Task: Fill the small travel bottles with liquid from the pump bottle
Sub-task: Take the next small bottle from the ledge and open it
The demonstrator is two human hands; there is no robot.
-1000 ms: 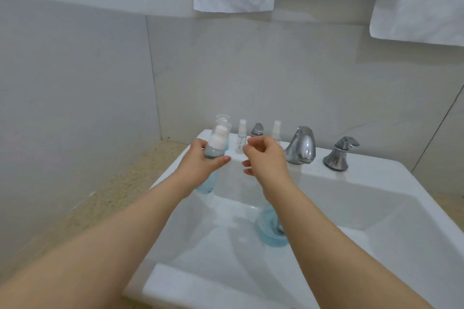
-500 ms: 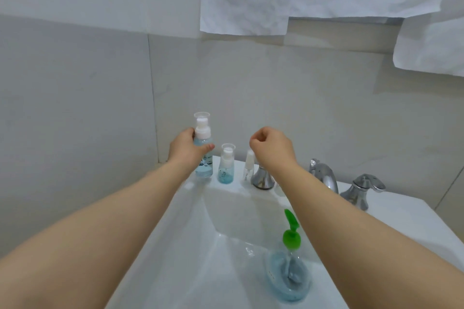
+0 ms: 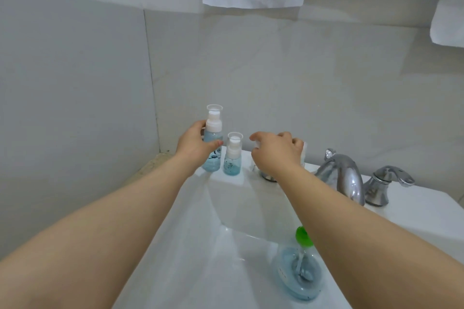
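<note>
Clasping tall travel bottle [image 3: 212, 162] (left fingers [image 3: 198, 125])

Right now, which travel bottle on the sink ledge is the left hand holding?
The taller travel bottle, leftmost of the row: the left hand grips its body. The shorter travel bottle stands just to its right, untouched.

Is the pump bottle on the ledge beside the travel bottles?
No, the pump bottle stands down in the sink basin, below the ledge.
</note>
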